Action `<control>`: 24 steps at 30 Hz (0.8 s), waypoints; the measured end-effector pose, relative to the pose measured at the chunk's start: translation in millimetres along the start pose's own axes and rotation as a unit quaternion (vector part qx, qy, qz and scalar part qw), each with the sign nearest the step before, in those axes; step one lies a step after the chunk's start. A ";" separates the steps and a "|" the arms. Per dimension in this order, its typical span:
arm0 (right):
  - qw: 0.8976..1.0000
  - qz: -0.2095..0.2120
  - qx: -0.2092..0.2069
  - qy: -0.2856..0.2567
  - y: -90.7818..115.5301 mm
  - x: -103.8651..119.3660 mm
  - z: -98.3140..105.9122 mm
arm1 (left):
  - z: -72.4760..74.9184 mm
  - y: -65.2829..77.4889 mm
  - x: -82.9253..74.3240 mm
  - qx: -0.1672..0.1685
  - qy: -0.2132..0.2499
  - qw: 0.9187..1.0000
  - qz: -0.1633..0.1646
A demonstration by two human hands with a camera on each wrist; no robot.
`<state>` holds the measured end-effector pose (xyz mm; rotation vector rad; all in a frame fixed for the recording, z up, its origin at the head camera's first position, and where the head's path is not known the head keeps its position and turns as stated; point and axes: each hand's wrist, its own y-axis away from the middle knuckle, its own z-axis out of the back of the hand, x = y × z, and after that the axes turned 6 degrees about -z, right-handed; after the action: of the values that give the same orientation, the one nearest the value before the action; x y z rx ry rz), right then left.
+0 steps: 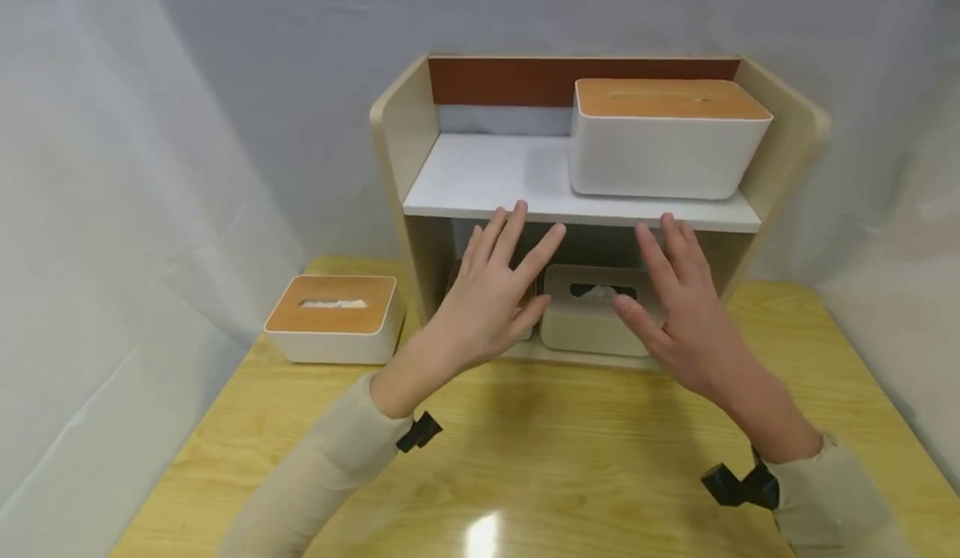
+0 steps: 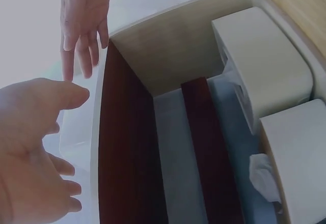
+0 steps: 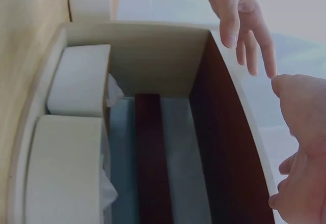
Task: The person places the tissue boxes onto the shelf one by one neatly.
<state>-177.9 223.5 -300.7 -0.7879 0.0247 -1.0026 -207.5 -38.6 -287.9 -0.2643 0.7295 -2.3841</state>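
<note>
My left hand [image 1: 491, 295] is held up before the shelf unit with its fingers spread and nothing in them. To its right, my right hand [image 1: 686, 324] is raised the same way, palm toward the shelf, also holding nothing. Behind the hands runs the white upper shelf board [image 1: 495, 170]. A large white tissue box [image 1: 660, 158] with a wooden lid stands on its right side. Below, a beige tissue box [image 1: 588, 324] sits in the lower compartment, partly behind my right hand. Beside it a white tissue box [image 2: 300, 158] is mostly hidden by my left hand in the head view.
A smaller white tissue box [image 1: 330, 345] with a wooden lid stands on the wooden table [image 1: 570, 458], left of the shelf unit. The unit's side panels [image 1: 408, 141] rise at both ends. White cloth [image 1: 112, 249] hangs around the table.
</note>
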 end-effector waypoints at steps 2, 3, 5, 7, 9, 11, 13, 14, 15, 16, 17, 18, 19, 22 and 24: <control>1.000 -0.006 0.019 0.003 5.9 2.9 -2.6 | -0.5 8.0 -1.9 0.005 -0.002 1.000 -0.001; 0.999 -0.012 0.032 0.006 8.4 4.6 -4.1 | -0.7 12.0 -2.7 0.008 -0.003 1.000 -0.001; 0.998 -0.027 0.059 0.008 12.7 8.0 -7.5 | -1.9 19.1 -4.2 0.014 -0.001 1.000 0.002; 0.996 -0.036 0.083 0.014 16.5 10.7 -12.1 | -4.1 25.9 -5.3 0.020 -0.001 1.000 0.004; 0.994 -0.037 0.101 0.020 20.3 12.5 -17.4 | -7.1 32.5 -6.3 0.028 0.001 1.000 0.007; 0.993 -0.033 0.113 0.024 23.0 13.0 -23.3 | -10.9 38.5 -5.8 0.035 -0.001 0.999 0.012; 0.992 -0.030 0.123 0.026 25.6 13.2 -28.5 | -14.1 44.3 -5.3 0.040 -0.002 0.999 0.017; 0.991 -0.030 0.128 0.025 26.8 13.3 -31.3 | -15.6 47.5 -4.8 0.044 -0.001 0.999 0.020; 0.991 -0.030 0.131 0.024 28.0 13.3 -34.0 | -16.9 50.4 -4.2 0.048 0.000 0.999 0.025; 0.990 -0.032 0.135 0.025 29.0 13.4 -36.6 | -18.1 53.1 -3.4 0.050 0.003 0.998 0.028; 0.990 -0.033 0.138 0.023 30.1 13.4 -39.6 | -18.9 55.8 -2.6 0.055 0.004 0.998 0.034; 0.989 -0.033 0.140 0.023 31.1 13.4 -42.7 | -19.3 58.7 -1.7 0.059 0.008 0.998 0.039; 0.990 -0.031 0.139 0.024 32.1 13.2 -46.2 | -19.7 61.4 -0.6 0.063 0.011 0.997 0.044; 0.989 -0.027 0.143 0.025 34.0 13.8 -54.5 | -20.3 68.2 2.9 0.065 0.020 0.996 0.054; 0.988 -0.023 0.149 0.024 34.8 14.7 -59.5 | -20.9 72.6 5.0 0.061 0.024 0.996 0.058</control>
<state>-165.3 187.9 -360.3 -0.4926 -0.1001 -1.0408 -181.9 -79.9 -346.0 -0.1104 0.6006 -2.3203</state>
